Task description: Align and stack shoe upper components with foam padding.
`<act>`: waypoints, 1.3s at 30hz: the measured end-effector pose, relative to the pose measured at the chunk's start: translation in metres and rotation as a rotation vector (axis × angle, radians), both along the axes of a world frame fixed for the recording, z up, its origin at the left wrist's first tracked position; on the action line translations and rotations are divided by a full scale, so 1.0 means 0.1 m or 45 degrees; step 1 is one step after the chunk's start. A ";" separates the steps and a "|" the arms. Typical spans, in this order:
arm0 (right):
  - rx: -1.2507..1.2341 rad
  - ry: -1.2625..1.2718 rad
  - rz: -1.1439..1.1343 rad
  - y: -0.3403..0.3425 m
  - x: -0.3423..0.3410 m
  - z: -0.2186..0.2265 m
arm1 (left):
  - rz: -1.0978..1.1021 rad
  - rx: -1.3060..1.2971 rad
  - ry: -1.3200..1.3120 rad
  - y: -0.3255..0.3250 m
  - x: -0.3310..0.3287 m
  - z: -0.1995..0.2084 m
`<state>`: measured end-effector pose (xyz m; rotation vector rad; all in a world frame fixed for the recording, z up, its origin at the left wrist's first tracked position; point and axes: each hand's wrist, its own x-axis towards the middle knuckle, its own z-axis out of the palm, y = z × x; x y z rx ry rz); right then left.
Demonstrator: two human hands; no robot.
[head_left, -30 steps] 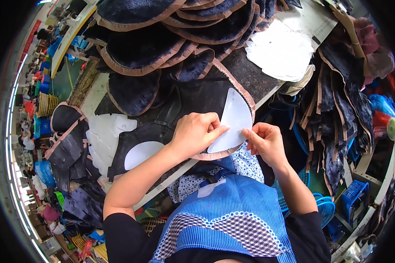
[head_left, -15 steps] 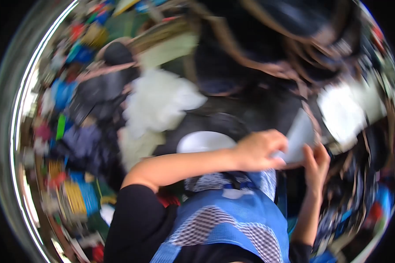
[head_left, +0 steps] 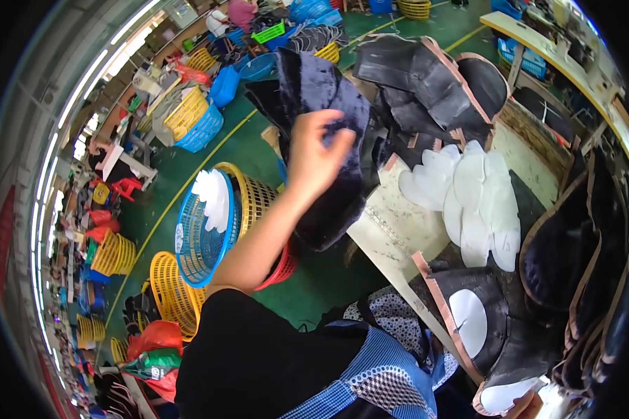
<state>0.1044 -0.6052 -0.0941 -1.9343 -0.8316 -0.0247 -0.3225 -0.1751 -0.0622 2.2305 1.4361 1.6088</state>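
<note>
My left hand (head_left: 318, 153) is raised at the upper middle, fingers apart and nothing between them. It is over or against a dark plush fabric piece (head_left: 321, 209) hanging past the table's left edge; whether they touch I cannot tell. At the lower right, my right hand (head_left: 528, 406) shows only in part, its fingers closed at the rim of a black material piece (head_left: 500, 307) with a pinkish edge strip. Two white oval patches lie on that piece: one patch (head_left: 468, 322) near its middle, another patch (head_left: 507, 397) beside my right fingers.
More white patches (head_left: 486, 202) lie overlapped on the table (head_left: 398, 216). Black pieces (head_left: 433, 84) are heaped at its far end, and others (head_left: 566, 258) stand at the right. Left of the table are a blue basket (head_left: 203, 244) and yellow baskets (head_left: 168, 286) on the green floor.
My view has turned left. My left hand has left the place near my right hand and reached out to the plush fabric. The right hand is now at the lower right edge.
</note>
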 end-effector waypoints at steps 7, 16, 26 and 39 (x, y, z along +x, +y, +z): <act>-0.020 0.306 0.641 1.46 -0.47 0.45 | -0.322 -1.337 -0.432 0.33 -0.47 -0.23; -0.059 0.929 1.701 2.89 -1.44 0.88 | -1.086 -1.057 -0.903 -0.50 -0.04 0.32; -0.534 0.552 1.953 2.54 -0.96 1.80 | -1.461 -1.029 -0.891 -0.03 -0.11 0.98; -0.873 0.723 0.727 0.58 0.00 1.18 | -1.802 -1.513 0.154 -0.72 1.25 0.67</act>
